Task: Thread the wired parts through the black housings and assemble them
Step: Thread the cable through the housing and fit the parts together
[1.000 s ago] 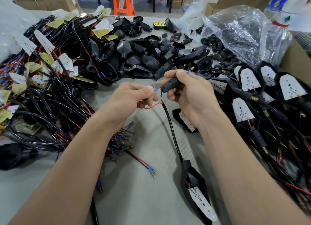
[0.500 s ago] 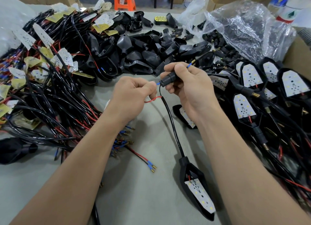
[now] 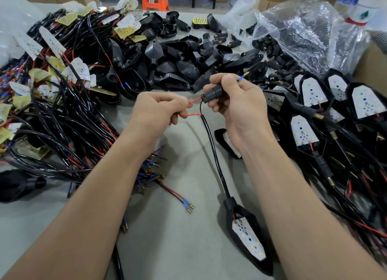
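On table (image 3: 167, 248), left: heap of wired parts (image 3: 54, 116). Rear centre: loose housings (image 3: 178, 68). Right: assembled units (image 3: 335, 103), plastic bag (image 3: 303, 32) behind them. Front centre: single assembled unit (image 3: 248, 237), lying flat.

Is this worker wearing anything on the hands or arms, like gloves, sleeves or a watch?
Nothing that shows. The left hand and right hand are bare: no gloves, rings or tape. The left forearm and right forearm are bare too, with no sleeves, watch or wristband up to the picture's edge.
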`<state>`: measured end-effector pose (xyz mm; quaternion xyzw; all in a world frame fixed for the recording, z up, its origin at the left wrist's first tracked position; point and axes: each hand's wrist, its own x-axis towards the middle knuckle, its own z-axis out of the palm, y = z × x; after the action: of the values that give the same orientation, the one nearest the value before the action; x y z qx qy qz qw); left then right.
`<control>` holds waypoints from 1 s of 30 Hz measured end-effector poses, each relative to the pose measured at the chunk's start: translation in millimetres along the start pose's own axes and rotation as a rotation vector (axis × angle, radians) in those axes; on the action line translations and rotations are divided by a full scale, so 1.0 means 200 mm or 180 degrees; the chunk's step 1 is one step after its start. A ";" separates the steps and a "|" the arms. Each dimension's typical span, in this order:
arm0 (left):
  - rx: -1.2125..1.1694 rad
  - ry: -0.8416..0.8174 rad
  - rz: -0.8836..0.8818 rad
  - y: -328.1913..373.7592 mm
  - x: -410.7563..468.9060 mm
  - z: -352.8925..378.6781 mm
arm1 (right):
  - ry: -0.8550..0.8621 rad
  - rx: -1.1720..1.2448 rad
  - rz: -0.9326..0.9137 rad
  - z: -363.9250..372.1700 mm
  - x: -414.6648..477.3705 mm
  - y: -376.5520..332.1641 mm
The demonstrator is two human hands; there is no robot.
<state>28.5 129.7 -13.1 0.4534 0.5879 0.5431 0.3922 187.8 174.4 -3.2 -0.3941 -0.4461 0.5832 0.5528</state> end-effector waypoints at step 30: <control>0.0075 0.0145 0.0083 0.01 -0.02 -0.03 | -0.0012 0.0179 0.0187 0.06 -0.05 0.00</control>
<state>23.8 123.7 -9.8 0.4531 0.5971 0.5514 0.3662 177.1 162.5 -0.7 -0.3903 -0.4187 0.6122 0.5455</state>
